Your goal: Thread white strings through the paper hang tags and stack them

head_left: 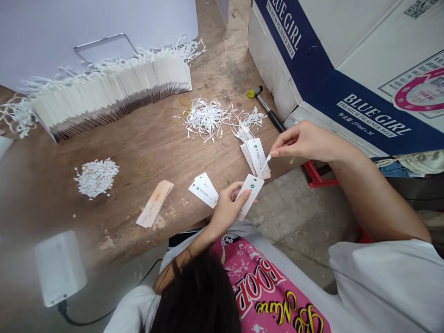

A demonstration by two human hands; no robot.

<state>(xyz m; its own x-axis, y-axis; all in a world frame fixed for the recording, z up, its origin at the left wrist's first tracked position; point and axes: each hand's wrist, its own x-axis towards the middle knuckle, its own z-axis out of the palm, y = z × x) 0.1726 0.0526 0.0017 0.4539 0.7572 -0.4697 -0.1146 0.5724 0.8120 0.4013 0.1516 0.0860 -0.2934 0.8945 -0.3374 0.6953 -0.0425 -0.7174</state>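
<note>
My left hand [229, 203] is closed around white hang tags [254, 186], held just past the table's front edge. Between the thumb and fingers of my right hand [293, 141] is the end of a white hang tag string [265, 163], which runs down toward the punched hole of the held tag. Just beyond lies a stack of strung tags [257, 155], their cords fanned out behind. Left of my left hand rest a few white tags [204, 190] and a small pile of peach-coloured cards [155, 204]. A heap of loose white strings [208, 118] lies farther back.
A long row of strung tags [114, 92] stands against a pale panel with a metal wire handle [106, 41]. Small white pieces [97, 178] are heaped at left. A hammer [268, 108] lies beside beer cartons [312, 69]. A white device [60, 268] with a cable is at lower left.
</note>
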